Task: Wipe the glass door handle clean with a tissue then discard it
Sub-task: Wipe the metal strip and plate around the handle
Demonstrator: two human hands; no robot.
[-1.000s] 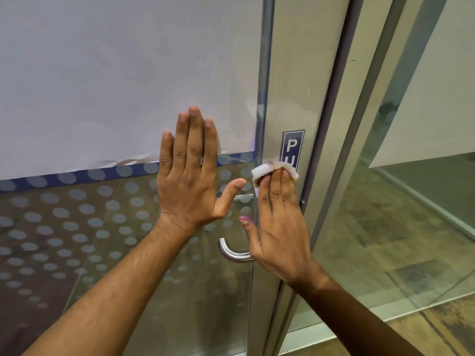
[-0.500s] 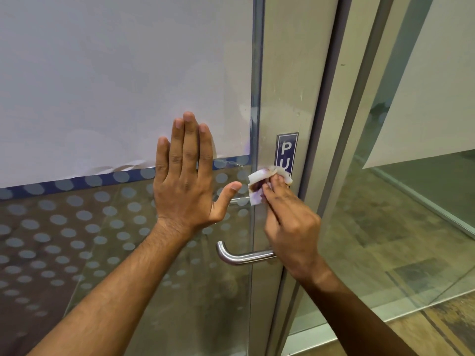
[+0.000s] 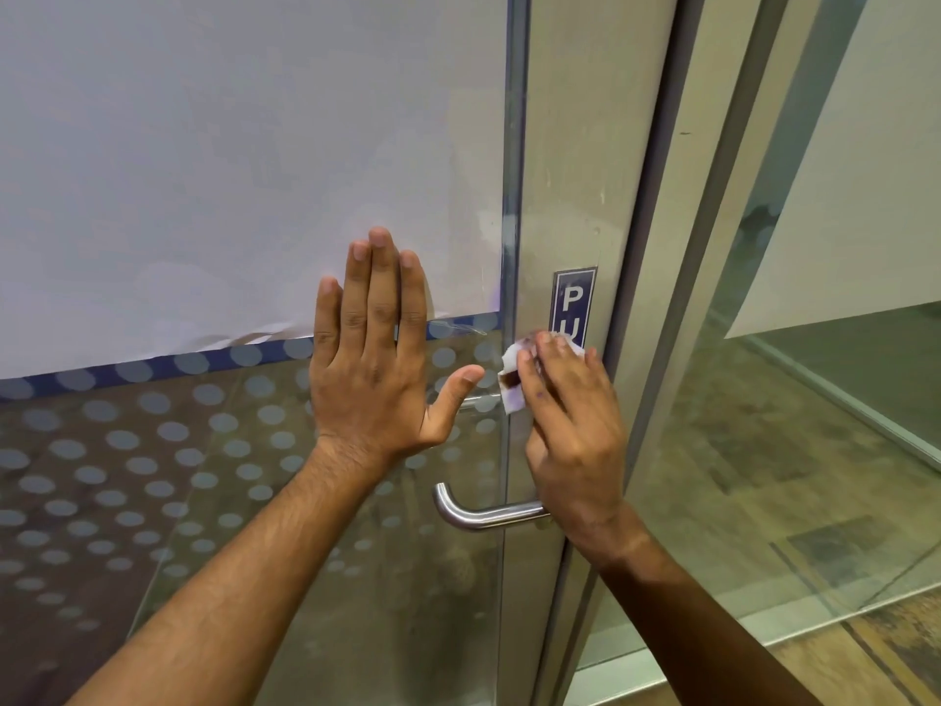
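Observation:
My left hand point(image 3: 374, 359) lies flat on the glass door point(image 3: 203, 170), fingers up and thumb spread to the right. My right hand point(image 3: 570, 430) presses a crumpled white tissue point(image 3: 511, 384), with a brown stain on it, against the metal door edge just below the blue PUSH sticker point(image 3: 573, 305). The curved steel door handle point(image 3: 478, 514) runs out to the left from under my right wrist; its right end is hidden by that hand.
A frosted film with a dotted band point(image 3: 127, 450) covers the door's left side. The grey metal door frame point(image 3: 677, 247) stands to the right of my hand. Beyond it a glass panel point(image 3: 814, 450) shows a tiled floor.
My right hand went from flat over the tissue to curled fingers gripping it, staying near the sticker. More of the steel handle shows below it. My left hand stays flat on the glass.

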